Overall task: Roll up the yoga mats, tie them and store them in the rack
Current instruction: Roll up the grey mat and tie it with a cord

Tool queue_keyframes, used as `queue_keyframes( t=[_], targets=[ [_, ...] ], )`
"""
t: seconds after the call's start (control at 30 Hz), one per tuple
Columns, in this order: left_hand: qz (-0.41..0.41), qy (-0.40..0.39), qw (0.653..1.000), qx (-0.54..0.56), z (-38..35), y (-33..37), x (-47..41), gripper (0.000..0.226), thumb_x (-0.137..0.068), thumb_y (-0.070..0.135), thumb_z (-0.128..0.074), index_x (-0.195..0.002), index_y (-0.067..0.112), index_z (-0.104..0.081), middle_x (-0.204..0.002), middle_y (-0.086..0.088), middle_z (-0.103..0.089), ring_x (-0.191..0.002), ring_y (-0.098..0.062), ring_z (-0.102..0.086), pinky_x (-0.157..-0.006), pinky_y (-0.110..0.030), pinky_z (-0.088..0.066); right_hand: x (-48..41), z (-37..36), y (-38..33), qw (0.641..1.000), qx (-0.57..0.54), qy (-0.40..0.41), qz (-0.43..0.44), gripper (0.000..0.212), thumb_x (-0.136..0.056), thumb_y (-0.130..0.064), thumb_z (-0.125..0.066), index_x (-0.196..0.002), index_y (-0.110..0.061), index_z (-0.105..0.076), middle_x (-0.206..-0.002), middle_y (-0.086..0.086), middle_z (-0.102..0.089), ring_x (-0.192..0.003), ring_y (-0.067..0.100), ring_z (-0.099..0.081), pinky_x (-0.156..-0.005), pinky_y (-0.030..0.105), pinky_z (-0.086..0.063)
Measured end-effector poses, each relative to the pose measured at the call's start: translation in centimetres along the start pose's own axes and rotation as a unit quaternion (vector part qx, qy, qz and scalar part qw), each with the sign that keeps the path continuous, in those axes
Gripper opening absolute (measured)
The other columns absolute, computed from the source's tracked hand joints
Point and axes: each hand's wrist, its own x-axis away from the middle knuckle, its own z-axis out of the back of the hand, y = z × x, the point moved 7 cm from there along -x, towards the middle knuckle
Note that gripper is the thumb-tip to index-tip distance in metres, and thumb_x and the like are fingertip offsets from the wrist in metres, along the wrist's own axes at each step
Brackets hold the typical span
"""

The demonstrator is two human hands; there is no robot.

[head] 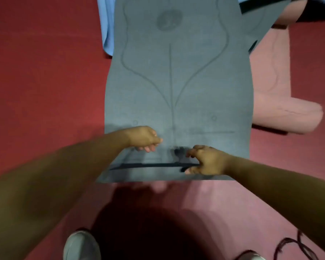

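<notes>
Both hands work at the near end of the grey mat (pixel 176 81), which lies flat and unrolled on the red floor (pixel 45 72): your right hand (pixel 208 161) pinches the black strap (pixel 148 165) lying across that end, while your left hand (pixel 144 137) is curled, and blur hides whether it grips anything. Start rolling before the strap is clear and it may get wound inside. Farther out, a skewed roll could drag the blue mat (pixel 106 25) beneath and the pink mat (pixel 270 94) beside it.
</notes>
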Motion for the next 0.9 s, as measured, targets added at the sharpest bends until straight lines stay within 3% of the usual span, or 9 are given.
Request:
queue_keyframes(
  t=[0.13, 0.23, 0.33, 0.43, 0.53, 0.63, 0.73, 0.83, 0.9],
  targets=[
    [-0.007, -0.014, 0.997, -0.080, -1.3, -1.5, -1.9, 0.034, -0.092, 0.045, -0.057, -0.084, 0.012, -0.062, -0.088, -0.010, -0.071, -0.075, -0.022, -0.059, -0.068, -0.039, -0.051, -1.8, -3.3, 1.5, 0.999, 0.017, -0.027, 0.023, 0.026, -0.088, -0.045, -0.068, -0.095, -0.020, -0.064, -0.095, -0.002, -0.065, -0.092, 0.019, -0.063, -0.083, 0.031, -0.049],
    [-0.045, -0.032, 0.982, -0.181, -2.3, -1.1, -1.6, 0.037, -0.092, 0.049, -0.059, -0.092, 0.013, -0.066, -0.087, -0.002, -0.071, -0.075, -0.014, -0.060, -0.080, -0.035, -0.052, -2.3, -4.5, 2.3, 0.998, -0.037, -0.036, 0.032, 0.029, -0.092, -0.039, -0.067, -0.072, -0.021, -0.055, -0.067, -0.006, -0.056, -0.064, 0.009, -0.054, -0.070, 0.027, -0.047],
    [-0.057, -0.043, 0.974, -0.215, -3.4, -1.1, -0.5, 0.039, -0.089, 0.053, -0.062, -0.107, 0.018, -0.062, -0.096, 0.006, -0.064, -0.081, -0.007, -0.056, -0.080, -0.027, -0.046, -2.3, -3.5, 2.3, 0.995, -0.095, 0.016, 0.041, 0.031, -0.094, -0.035, -0.067, -0.069, -0.021, -0.055, -0.061, -0.007, -0.053, -0.054, 0.001, -0.046, -0.059, 0.016, -0.040],
    [-0.072, -0.019, 0.964, -0.257, -4.8, -1.9, 0.5, 0.038, -0.092, 0.047, -0.061, -0.120, 0.020, -0.056, -0.112, 0.002, -0.063, -0.103, -0.017, -0.060, -0.090, -0.028, -0.044, -1.7, -2.5, 3.0, 0.984, -0.163, 0.062, 0.031, 0.036, -0.093, -0.032, -0.068, -0.062, -0.020, -0.052, -0.055, -0.007, -0.051, -0.050, 0.004, -0.043, -0.058, 0.021, -0.039],
    [-0.068, 0.068, 0.961, -0.260, -5.0, -2.8, 0.8, 0.033, -0.099, 0.031, -0.052, -0.129, 0.018, -0.058, -0.126, -0.001, -0.063, -0.117, -0.021, -0.057, -0.097, -0.028, -0.041, -1.0, -2.6, 3.3, 0.980, -0.179, 0.084, 0.023, 0.032, -0.091, -0.032, -0.070, -0.064, -0.024, -0.055, -0.054, -0.009, -0.052, -0.048, 0.000, -0.047, -0.055, 0.017, -0.038],
    [-0.071, 0.122, 0.963, -0.228, -5.8, -4.4, 1.1, 0.034, -0.100, 0.031, -0.050, -0.133, 0.023, -0.058, -0.129, -0.001, -0.063, -0.120, -0.022, -0.056, -0.104, -0.034, -0.041, -0.4, -3.0, 3.3, 0.977, -0.176, 0.120, 0.018, 0.020, -0.093, -0.029, -0.068, -0.076, -0.026, -0.058, -0.063, -0.012, -0.056, -0.056, -0.002, -0.052, -0.056, 0.012, -0.037],
    [-0.123, 0.171, 0.951, -0.227, -7.6, -5.6, 2.6, 0.035, -0.100, 0.034, -0.044, -0.135, 0.028, -0.041, -0.122, -0.012, -0.063, -0.113, -0.032, -0.059, -0.097, -0.042, -0.045, 0.3, -3.7, 2.9, 0.983, -0.112, 0.145, -0.009, 0.014, -0.097, -0.033, -0.060, -0.087, -0.023, -0.059, -0.078, -0.005, -0.062, -0.075, 0.016, -0.058, -0.066, 0.026, -0.041],
    [-0.195, 0.258, 0.896, -0.305, -9.1, -5.3, 4.5, 0.045, -0.092, 0.048, -0.038, -0.132, 0.029, -0.030, -0.111, -0.013, -0.061, -0.100, -0.035, -0.061, -0.091, -0.045, -0.050, 0.8, -4.5, 2.7, 0.980, -0.004, 0.184, -0.071, 0.023, -0.102, -0.041, -0.048, -0.107, -0.023, -0.062, -0.097, 0.006, -0.066, -0.091, 0.031, -0.062, -0.073, 0.035, -0.046],
    [-0.213, 0.274, 0.859, -0.378, -9.2, -5.4, 5.3, 0.062, -0.081, 0.053, -0.055, -0.133, 0.024, -0.036, -0.104, -0.013, -0.057, -0.092, -0.035, -0.061, -0.084, -0.043, -0.053, 0.7, -5.0, 2.1, 0.984, -0.024, 0.167, -0.063, 0.023, -0.102, -0.041, -0.045, -0.109, -0.027, -0.063, -0.100, 0.002, -0.067, -0.096, 0.028, -0.062, -0.078, 0.036, -0.047]
  ],
)
